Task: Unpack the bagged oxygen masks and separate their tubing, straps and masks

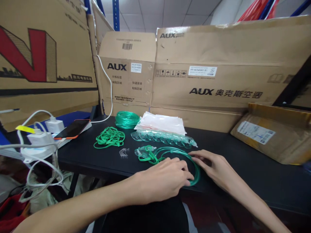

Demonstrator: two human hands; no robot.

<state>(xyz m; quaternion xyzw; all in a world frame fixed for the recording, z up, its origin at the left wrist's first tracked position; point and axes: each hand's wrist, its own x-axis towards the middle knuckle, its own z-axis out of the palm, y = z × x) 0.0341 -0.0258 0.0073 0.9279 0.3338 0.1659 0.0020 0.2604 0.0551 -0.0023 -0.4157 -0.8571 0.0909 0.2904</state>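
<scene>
A coil of clear green tubing (196,176) lies near the front edge of the black table. My left hand (165,179) reaches across its near side, fingers curled over the loops. At the right of the coil, my right hand (211,165) has its thumb and fingers on the outer loops. Just left of the coil rests a clear green face mask (139,152) with a green elastic strap (152,157) bunched on it. Behind it, a nested row of similar masks (165,138) lies on its side. My left palm hides part of the coil.
White plastic bags (161,123) are stacked behind the masks. Left of them sit another tubing coil (126,119), a pile of green straps (109,137) and small clear strips (124,152). A phone (74,127) and chargers (40,139) are at far left, a taped carton (269,136) at right.
</scene>
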